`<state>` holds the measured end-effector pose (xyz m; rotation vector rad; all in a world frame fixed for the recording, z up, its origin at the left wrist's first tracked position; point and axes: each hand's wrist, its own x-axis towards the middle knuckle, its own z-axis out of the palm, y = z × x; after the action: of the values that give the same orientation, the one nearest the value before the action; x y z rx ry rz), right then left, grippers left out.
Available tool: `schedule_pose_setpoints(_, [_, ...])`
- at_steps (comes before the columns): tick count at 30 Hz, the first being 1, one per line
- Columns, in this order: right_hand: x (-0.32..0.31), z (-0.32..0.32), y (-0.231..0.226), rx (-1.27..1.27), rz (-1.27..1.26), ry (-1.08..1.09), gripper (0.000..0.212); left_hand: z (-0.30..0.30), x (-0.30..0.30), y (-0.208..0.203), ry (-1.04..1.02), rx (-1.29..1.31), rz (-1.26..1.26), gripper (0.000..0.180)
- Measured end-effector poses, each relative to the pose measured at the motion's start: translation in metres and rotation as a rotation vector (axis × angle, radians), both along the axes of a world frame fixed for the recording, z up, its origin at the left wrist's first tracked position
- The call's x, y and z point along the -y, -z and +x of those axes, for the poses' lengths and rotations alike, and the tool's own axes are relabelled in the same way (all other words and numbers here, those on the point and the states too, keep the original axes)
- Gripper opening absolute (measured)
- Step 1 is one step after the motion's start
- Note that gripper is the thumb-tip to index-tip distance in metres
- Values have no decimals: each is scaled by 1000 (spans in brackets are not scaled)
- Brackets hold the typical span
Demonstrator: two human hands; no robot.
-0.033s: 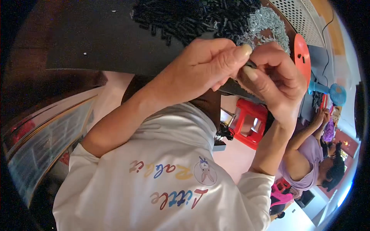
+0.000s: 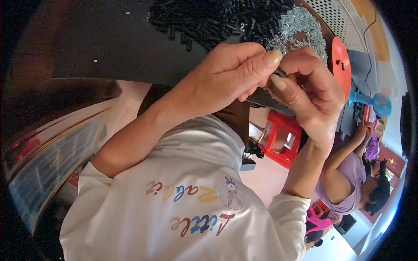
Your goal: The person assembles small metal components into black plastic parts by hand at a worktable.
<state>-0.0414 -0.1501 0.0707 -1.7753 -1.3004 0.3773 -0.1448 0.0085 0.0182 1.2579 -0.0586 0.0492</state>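
Both hands meet just above the near edge of the dark table (image 2: 117, 52). Thumb and bent fingers of my right hand (image 2: 309, 87) pinch a small black plastic part (image 2: 281, 73), mostly hidden by the fingertips. My left hand (image 2: 239, 69) is closed in a pinch right beside it, thumb pressed on the forefinger; what lies between them is hidden. Just beyond the hands is a heap of small black tube-like parts (image 2: 209, 21). To its right lies a pile of small silvery metal springs (image 2: 307, 26).
A red round plate (image 2: 341, 65) with a few black bits stands right of the springs. Past it are a blue fan (image 2: 381, 106) and a co-worker in a purple shirt (image 2: 342, 174). Below the table stands a red stool (image 2: 278, 150). A perforated white panel (image 2: 335, 15) edges the table.
My right hand has shifted very slightly to the left with the black part, and my left thumb a touch up and left. The piles look the same.
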Motion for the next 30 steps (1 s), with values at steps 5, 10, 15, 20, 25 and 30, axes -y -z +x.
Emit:
schedule_pose_setpoints(5, [6, -10, 1, 41, -2, 25, 18, -1, 3, 9, -19, 24, -30, 26])
schedule_pose_setpoints(10, [6, -14, 13, -71, 224, 141, 14, -5, 4, 9, -24, -34, -140, 21])
schedule_pose_setpoints(15, [5, -16, 26, 66, 303, 123, 10, -4, 7, 8, 22, -25, -134, 20])
schedule_pose_setpoints(20, [20, -5, 16, 166, 218, 116, 6, -5, 11, -1, -30, -101, -121, 22])
schedule_pose_setpoints(25, [52, 41, 13, 263, -197, 483, 11, -5, 7, 5, -34, -35, -147, 18])
schedule_pose_setpoints(30, [57, 66, 24, 429, -303, 408, 12, -5, 7, 7, -44, -40, -131, 16])
